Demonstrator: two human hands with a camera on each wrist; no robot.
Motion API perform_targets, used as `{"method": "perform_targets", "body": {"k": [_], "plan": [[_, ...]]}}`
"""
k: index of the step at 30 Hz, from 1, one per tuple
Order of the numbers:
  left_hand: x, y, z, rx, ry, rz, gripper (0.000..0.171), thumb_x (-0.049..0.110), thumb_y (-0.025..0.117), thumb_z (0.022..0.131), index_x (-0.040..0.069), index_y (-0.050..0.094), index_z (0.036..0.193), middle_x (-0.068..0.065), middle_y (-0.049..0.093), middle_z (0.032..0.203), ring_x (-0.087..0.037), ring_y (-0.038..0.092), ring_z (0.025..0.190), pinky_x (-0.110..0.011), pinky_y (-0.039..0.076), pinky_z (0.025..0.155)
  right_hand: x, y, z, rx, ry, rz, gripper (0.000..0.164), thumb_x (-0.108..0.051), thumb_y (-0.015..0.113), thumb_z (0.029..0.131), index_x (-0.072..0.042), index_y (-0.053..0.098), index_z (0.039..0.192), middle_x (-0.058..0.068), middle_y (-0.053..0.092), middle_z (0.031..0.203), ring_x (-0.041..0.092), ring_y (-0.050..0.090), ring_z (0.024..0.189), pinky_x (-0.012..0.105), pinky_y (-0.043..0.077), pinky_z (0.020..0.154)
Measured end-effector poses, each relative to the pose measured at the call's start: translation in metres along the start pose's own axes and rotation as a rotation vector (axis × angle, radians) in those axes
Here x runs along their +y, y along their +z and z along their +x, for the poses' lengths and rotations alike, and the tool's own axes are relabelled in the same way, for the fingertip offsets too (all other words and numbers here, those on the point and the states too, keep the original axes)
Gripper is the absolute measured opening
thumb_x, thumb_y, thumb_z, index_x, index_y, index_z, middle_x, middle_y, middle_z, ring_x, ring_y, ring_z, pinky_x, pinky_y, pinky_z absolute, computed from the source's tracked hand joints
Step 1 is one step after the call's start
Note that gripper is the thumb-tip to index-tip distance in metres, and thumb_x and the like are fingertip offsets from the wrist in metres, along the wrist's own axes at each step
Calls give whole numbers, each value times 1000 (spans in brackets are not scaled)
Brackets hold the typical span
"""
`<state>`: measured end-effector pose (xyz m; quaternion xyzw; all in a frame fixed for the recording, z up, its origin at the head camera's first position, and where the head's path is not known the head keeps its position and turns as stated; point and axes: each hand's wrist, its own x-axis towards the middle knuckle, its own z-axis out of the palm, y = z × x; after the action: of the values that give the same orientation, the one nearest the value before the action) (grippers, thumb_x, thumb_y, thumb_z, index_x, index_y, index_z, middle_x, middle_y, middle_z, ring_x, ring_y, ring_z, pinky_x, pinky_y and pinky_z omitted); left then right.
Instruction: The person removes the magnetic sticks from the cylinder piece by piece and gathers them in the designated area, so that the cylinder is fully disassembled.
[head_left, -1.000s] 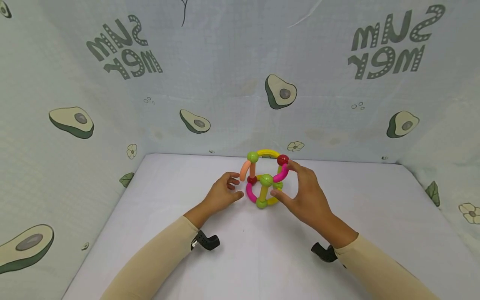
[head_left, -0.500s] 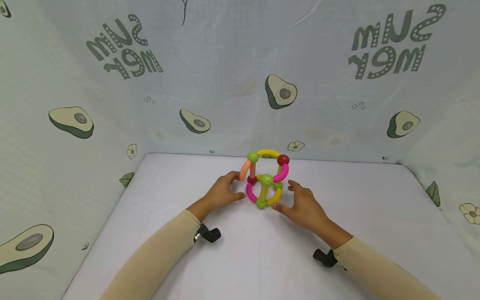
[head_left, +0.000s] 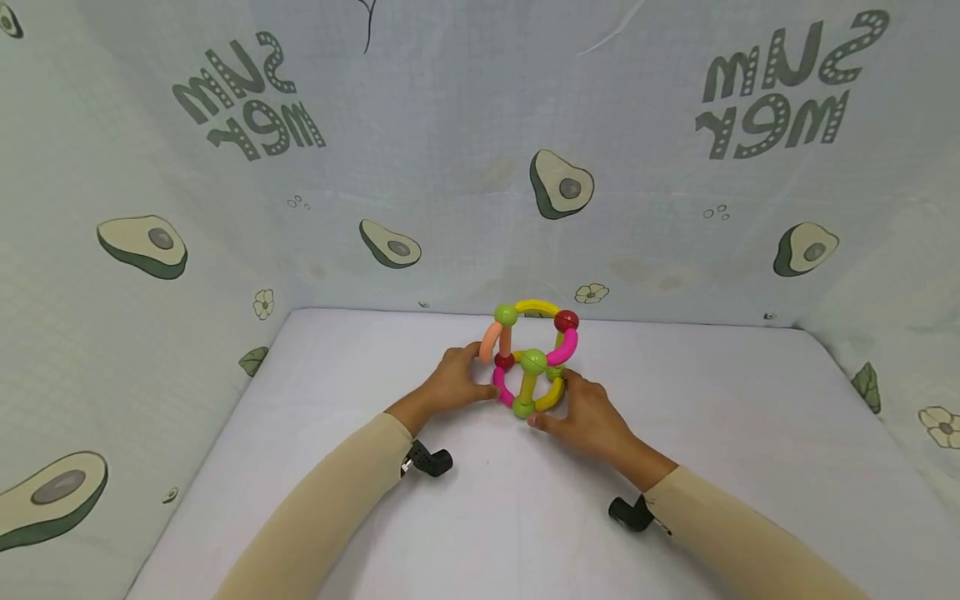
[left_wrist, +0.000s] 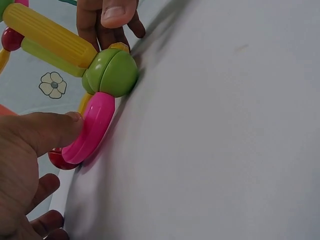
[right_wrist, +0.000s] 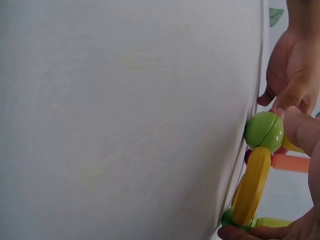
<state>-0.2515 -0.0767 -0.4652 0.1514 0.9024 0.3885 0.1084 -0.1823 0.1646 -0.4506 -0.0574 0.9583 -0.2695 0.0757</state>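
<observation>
Basically, a pale cloth (head_left: 465, 100) w/ avocado & flower prints (plus "summer" lettering, reversed) covers back & sides. Below it: white table (head_left: 495, 525). Two beige sleeves (head_left: 322, 500) reach in over it, L & R. Toy frame (head_left: 534, 362), an open cage of balls + straight & curved rods, stands on the table twd the far side, btwn the hands.

R hand (head_left: 592, 421) is at the frame's lower near right: thumb & fingers apart, bracketing the lower yellow arc (right_wrist: 252, 187), w/ thumb just beside the near green ball (right_wrist: 265, 131) & a fingertip by the other one. Can't tell if it's clamped. L hand (head_left: 452, 383): thumb & fingers also apart, thumb tip touching the lower pink arc (left_wrist: 95, 125), index by the peach arc (head_left: 489, 342); can't tell if that one grips either.

Black angled gadgets (head_left: 427, 459) at both wrists. Up top on the frame, a yellow arc (head_left: 536, 307) runs to a red ball (head_left: 566, 321), & an upper pink arc (head_left: 564, 348) curves down from there.
</observation>
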Motion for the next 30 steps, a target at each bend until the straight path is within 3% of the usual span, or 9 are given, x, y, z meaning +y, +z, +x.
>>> {"method": "perform_targets", "body": {"k": [11, 30], "plan": [[4, 3, 4, -4, 23, 31, 84, 31, 83, 86, 8, 42, 155, -15, 53, 144, -33, 42, 137, -54, 38, 112, -3, 0, 2, 21, -9, -28, 105, -51, 85, 81, 9, 35, 151, 28, 49, 146, 49, 45, 132, 62, 43, 105], [-2, 4, -3, -2, 64, 76, 66, 28, 79, 90, 3, 53, 145, -12, 56, 145, -34, 38, 142, -51, 34, 116, 1, -1, 10, 26, -61, -50, 108, -46, 90, 76, 5, 34, 153, 24, 54, 143, 49, 46, 131, 63, 44, 103]]}}
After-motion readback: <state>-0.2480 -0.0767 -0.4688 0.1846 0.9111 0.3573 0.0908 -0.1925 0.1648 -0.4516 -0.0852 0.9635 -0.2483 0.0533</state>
